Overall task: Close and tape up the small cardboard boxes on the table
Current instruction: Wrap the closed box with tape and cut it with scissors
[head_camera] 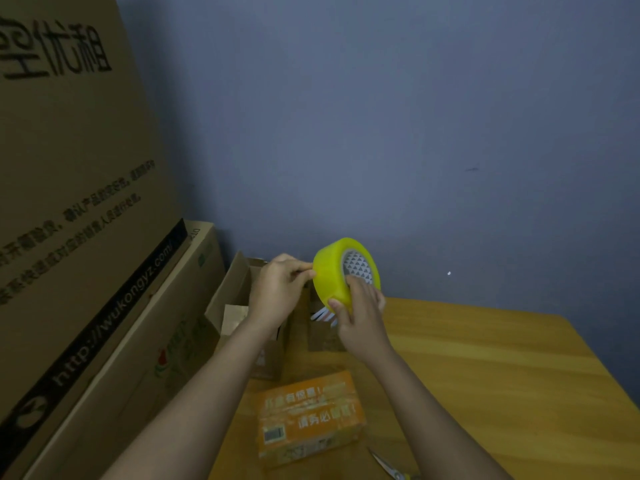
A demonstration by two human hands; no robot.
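Observation:
A yellow tape roll (332, 271) is held up in the air above the table. My right hand (360, 313) grips it from below, fingers around its rim. My left hand (280, 289) pinches at the roll's left edge, where the tape end seems to be. Below my arms a small orange box (311, 417) lies shut on the wooden table (485, 375), with tape across its top. Behind my left hand stands an open brown box (232, 299) with its flaps up. Another brown box (322, 330) sits behind my right wrist, partly hidden.
Large cardboard cartons (79, 202) lean against the wall on the left, right beside the table. Scissors (388, 465) lie at the table's near edge, right of the orange box. A blue wall closes the back.

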